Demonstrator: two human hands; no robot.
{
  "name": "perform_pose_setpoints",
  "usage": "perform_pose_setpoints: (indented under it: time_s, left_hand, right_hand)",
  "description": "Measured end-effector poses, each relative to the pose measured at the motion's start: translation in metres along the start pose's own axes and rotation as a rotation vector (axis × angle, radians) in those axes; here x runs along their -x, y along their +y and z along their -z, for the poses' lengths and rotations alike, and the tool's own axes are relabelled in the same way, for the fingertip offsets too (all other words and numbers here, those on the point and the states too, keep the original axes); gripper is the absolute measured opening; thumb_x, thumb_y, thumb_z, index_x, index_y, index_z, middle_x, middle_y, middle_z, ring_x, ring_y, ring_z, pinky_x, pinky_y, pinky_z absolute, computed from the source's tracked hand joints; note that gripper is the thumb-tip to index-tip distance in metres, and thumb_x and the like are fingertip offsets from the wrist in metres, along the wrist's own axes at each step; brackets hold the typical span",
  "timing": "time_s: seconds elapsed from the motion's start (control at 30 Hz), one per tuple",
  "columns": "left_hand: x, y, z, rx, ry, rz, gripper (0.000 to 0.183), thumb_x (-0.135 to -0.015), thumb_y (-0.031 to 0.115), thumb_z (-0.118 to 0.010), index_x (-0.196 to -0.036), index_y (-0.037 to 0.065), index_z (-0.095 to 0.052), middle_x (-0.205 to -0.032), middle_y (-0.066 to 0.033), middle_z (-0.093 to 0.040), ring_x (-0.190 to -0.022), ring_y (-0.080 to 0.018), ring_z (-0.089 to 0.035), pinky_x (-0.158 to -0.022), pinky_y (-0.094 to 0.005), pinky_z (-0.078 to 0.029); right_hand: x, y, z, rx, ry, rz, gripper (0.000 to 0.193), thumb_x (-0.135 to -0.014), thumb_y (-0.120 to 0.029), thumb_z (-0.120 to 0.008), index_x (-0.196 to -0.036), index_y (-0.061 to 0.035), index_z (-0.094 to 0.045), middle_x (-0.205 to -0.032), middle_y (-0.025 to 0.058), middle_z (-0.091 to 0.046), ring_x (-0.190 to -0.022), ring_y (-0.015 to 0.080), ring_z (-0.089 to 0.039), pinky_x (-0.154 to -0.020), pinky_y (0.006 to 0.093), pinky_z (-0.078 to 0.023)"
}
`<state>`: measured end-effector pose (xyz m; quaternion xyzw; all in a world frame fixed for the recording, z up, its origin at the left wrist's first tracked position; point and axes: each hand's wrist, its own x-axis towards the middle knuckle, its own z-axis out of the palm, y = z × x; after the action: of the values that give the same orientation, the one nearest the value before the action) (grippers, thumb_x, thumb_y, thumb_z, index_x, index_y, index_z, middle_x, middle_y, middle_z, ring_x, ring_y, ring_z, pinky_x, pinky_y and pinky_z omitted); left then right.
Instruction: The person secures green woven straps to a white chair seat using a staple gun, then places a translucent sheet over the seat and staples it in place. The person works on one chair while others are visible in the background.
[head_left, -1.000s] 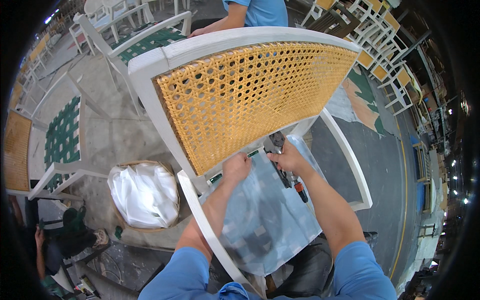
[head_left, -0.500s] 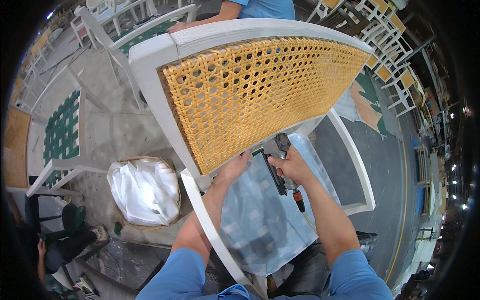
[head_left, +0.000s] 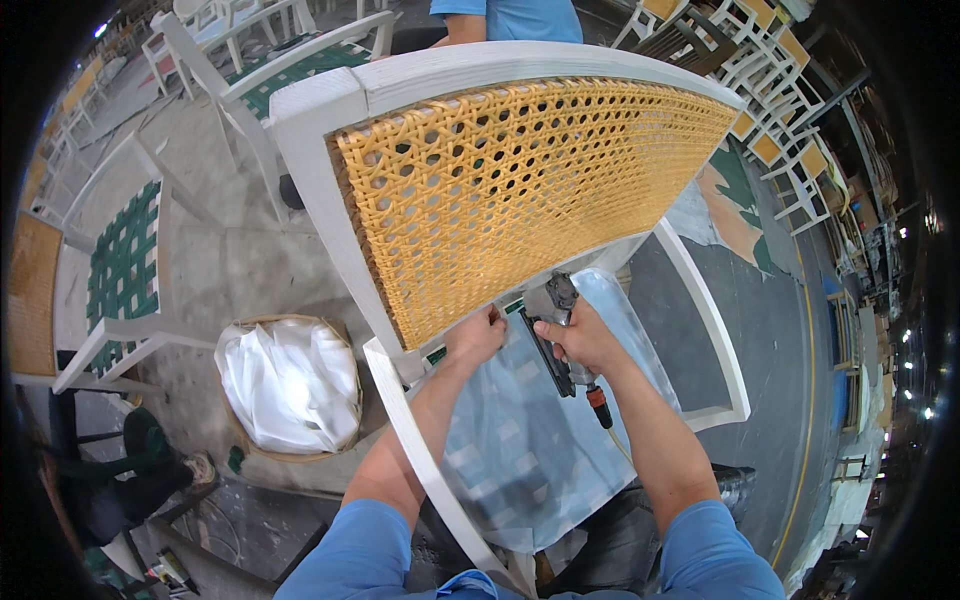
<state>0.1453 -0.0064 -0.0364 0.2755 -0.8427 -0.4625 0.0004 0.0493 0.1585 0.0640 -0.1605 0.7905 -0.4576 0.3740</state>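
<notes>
A white chair frame (head_left: 312,165) with a yellow woven cane back (head_left: 520,180) fills the middle. Over its seat lies a pale, translucent bluish sheet (head_left: 530,450), with lighter squares showing through. My right hand (head_left: 585,338) grips a grey and black pneumatic stapler (head_left: 548,340), whose orange-and-black hose fitting hangs below. The stapler's head is close to the rear edge of the seat, under the cane panel. Just left of it, my left hand (head_left: 478,337) is at that same edge, fingers curled together. Whatever those fingers pinch cannot be made out.
At left on the floor, a round basket (head_left: 357,400) holds white sheets. A white chair with green webbing (head_left: 125,250) stands beyond it. Another person in a blue shirt (head_left: 530,20) is behind the chair back; stacked chairs (head_left: 780,100) stand far right.
My left hand has curled its fingers more at the seat's rear edge. The chair back's left side has shifted slightly right, and the stapler tilts a little differently. The other person's hand has moved from view.
</notes>
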Motion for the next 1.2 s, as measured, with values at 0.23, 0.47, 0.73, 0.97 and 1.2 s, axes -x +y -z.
perform_pose_setpoints:
  time_s: [0.23,0.47,0.73,0.97,1.2]
  left_hand:
    - [0.001,-0.002,-0.013,-0.022,0.151,-0.008,0.023,-0.089,0.026,-0.070,-0.099,0.005,-0.073,-0.098,-0.0211,-0.075,-0.098,-0.0397,-0.072,-0.088,-0.0498,-0.056]
    - [0.000,-0.002,-0.015,-0.039,0.188,-0.037,0.021,-0.089,0.022,-0.069,-0.095,0.003,-0.072,-0.097,-0.0228,-0.074,-0.099,-0.0419,-0.072,-0.088,-0.0517,-0.055]
    - [-0.002,-0.008,-0.016,-0.044,0.189,-0.090,0.024,-0.091,0.023,-0.068,-0.098,0.001,-0.072,-0.099,-0.0246,-0.074,-0.101,-0.0435,-0.071,-0.089,-0.0528,-0.055]
    - [0.005,-0.013,-0.002,0.002,0.203,-0.093,0.024,-0.097,0.020,-0.063,-0.107,0.001,-0.072,-0.106,-0.0274,-0.073,-0.103,-0.0454,-0.069,-0.092,-0.0537,-0.054]
    - [0.041,-0.012,0.019,0.104,0.378,-0.256,0.032,-0.098,0.003,-0.058,-0.128,-0.001,-0.066,-0.124,-0.0318,-0.067,-0.112,-0.0467,-0.066,-0.098,-0.0529,-0.053]
  right_hand:
    - [-0.008,0.003,-0.009,0.001,-0.042,-0.027,0.058,-0.093,-0.009,-0.078,-0.142,-0.0063,-0.047,-0.097,0.0048,-0.069,-0.059,0.0120,-0.057,-0.049,0.0297,-0.049]
    - [-0.009,0.003,-0.016,0.040,-0.016,-0.009,0.065,-0.092,-0.009,-0.078,-0.147,-0.0054,-0.043,-0.101,0.0058,-0.069,-0.061,0.0123,-0.059,-0.051,0.0299,-0.050]
    - [-0.015,0.015,-0.016,0.348,0.040,0.095,0.096,-0.088,-0.021,-0.082,-0.159,0.0063,-0.024,-0.127,0.0227,-0.070,-0.109,0.0359,-0.070,-0.093,0.0403,-0.056]
    - [-0.010,0.006,-0.021,0.355,0.053,-0.041,0.100,-0.087,-0.025,-0.082,-0.160,0.0069,-0.020,-0.127,0.0270,-0.071,-0.121,0.0419,-0.068,-0.101,0.0436,-0.053]
    - [-0.009,0.012,-0.012,0.388,0.021,-0.036,0.108,-0.087,-0.031,-0.082,-0.162,0.0061,-0.013,-0.122,0.0305,-0.071,-0.115,0.0441,-0.069,-0.098,0.0449,-0.054]
